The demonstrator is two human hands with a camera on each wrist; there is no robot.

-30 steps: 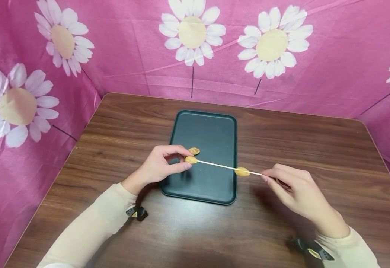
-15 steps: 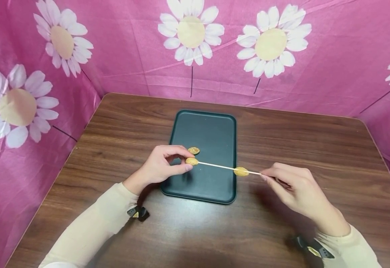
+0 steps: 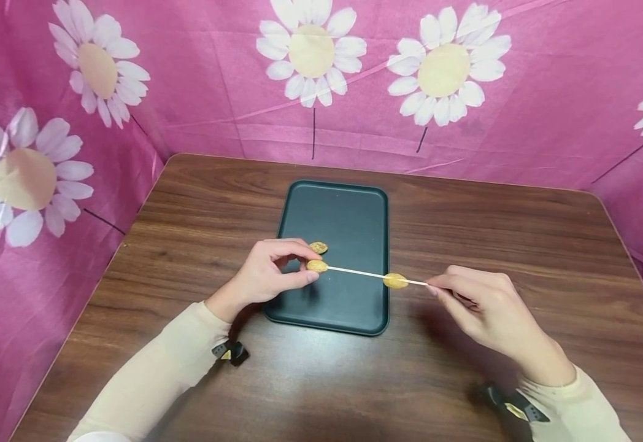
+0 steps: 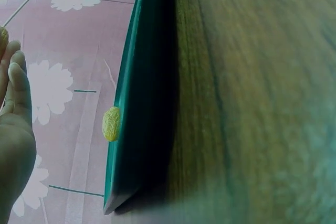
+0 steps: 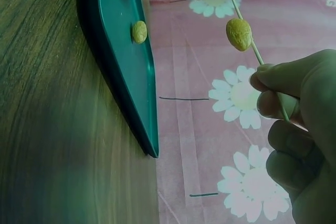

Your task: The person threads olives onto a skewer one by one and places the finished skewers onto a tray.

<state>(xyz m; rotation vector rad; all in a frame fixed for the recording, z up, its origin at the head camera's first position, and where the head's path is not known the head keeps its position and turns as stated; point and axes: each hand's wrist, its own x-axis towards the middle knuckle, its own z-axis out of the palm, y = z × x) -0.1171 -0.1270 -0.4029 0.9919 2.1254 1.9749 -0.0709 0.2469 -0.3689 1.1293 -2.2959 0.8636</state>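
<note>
My left hand pinches a yellow, wrinkled, oval dried fruit between thumb and fingers over the tray. From that fruit a thin wooden skewer runs to the right, tilted slightly down in the head view. A second dried fruit sits on the skewer, above the tray's right rim. My right hand pinches the skewer's right end, seen closely in the right wrist view, where the skewer's tail passes beneath the fingers. Another dried fruit lies loose on the dark green tray, just behind my left fingertips.
The tray lies on a brown wood-grain table. Pink cloth printed with white daisies hangs behind and beside the table. Each cream sleeve has a small black device strapped at the wrist.
My hands have come slightly closer together, and the gap between the two fruits on the skewer is a little shorter. The loose fruit stays on the tray.
</note>
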